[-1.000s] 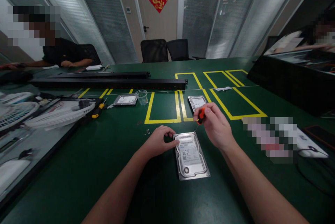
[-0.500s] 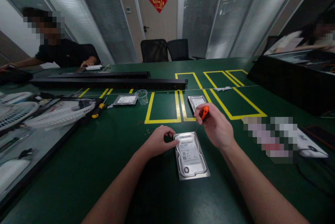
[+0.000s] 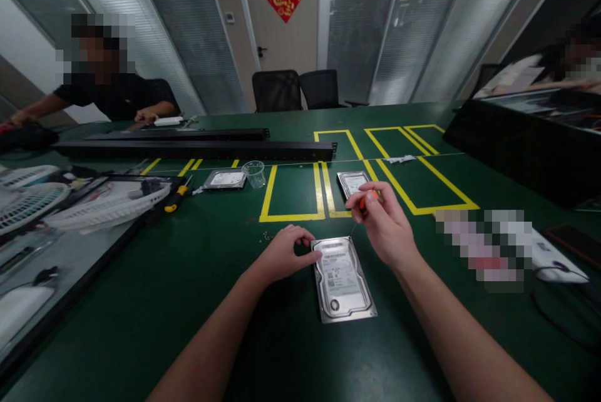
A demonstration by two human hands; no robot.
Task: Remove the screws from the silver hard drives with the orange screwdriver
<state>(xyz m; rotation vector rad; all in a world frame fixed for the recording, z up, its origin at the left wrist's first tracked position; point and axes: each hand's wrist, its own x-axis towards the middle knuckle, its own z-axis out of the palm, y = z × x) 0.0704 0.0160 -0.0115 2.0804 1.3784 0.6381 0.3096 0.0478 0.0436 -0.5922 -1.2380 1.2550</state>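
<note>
A silver hard drive (image 3: 345,283) lies flat, label up, on the green table in front of me. My left hand (image 3: 286,255) grips its far left corner, thumb on the top face and fingers curled by the edge. In my right hand (image 3: 387,223) is a screwdriver (image 3: 369,200) with an orange handle, partly covered by my fingers. Its thin shaft slants down to the far right corner of the drive; whether the tip sits in a screw is too small to tell. Several tiny screws (image 3: 266,237) are scattered left of the drive, beyond my left hand.
Beyond lie two more hard drives (image 3: 353,183) (image 3: 225,180), a clear plastic cup (image 3: 254,174) and a yellow-black screwdriver (image 3: 176,198). Long black bars (image 3: 201,150) cross the back. White fan grilles (image 3: 107,208) are at left, a black case (image 3: 521,139) at right. Two people sit at the table.
My right hand's fingers have shifted and rolled around the screwdriver handle, covering more of it. My left hand and the drive stay put. The person at left has moved head and arm.
</note>
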